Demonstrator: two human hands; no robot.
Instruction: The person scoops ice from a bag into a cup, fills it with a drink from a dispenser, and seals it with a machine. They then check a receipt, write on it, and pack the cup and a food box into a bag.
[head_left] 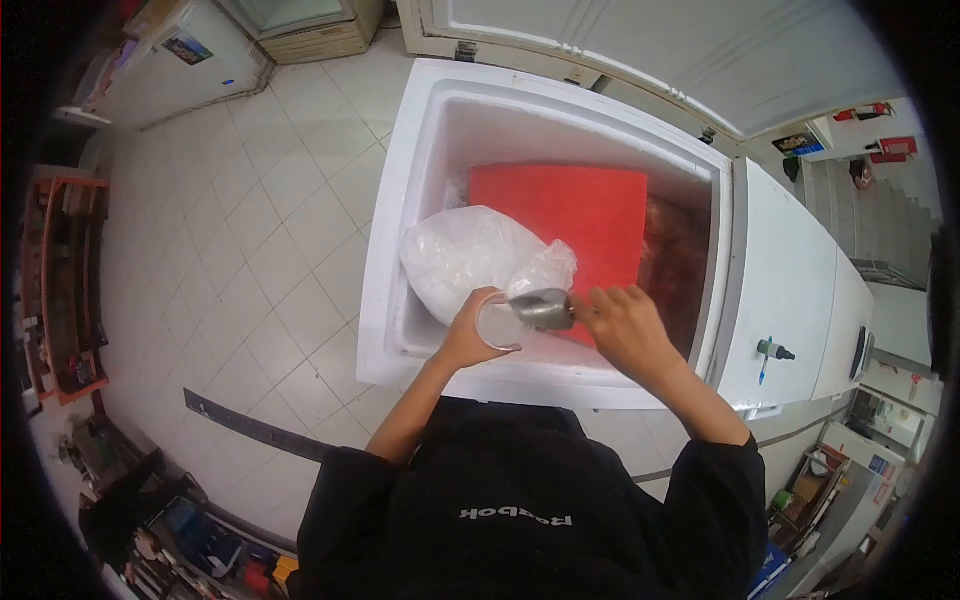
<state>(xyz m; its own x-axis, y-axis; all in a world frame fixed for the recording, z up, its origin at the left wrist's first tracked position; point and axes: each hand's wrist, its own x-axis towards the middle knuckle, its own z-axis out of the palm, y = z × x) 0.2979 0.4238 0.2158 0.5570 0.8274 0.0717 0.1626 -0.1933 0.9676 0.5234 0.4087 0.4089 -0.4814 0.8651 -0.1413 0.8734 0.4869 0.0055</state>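
Observation:
My left hand is wrapped round a clear cup, its mouth facing up toward me. In my right hand is the handle of a metal scoop, whose tip reaches over the cup's rim. Whether anything lies in the scoop cannot be made out. Just beyond both hands a bulging white plastic bag rests inside the open chest freezer. Beside and partly under it is a flat red sheet.
Brownish packages lie low at the freezer's right end. A dark bottle and a blue pen are on the white surface at right. The raised lid stands behind. Orange shelving is at far left, with tiled floor between.

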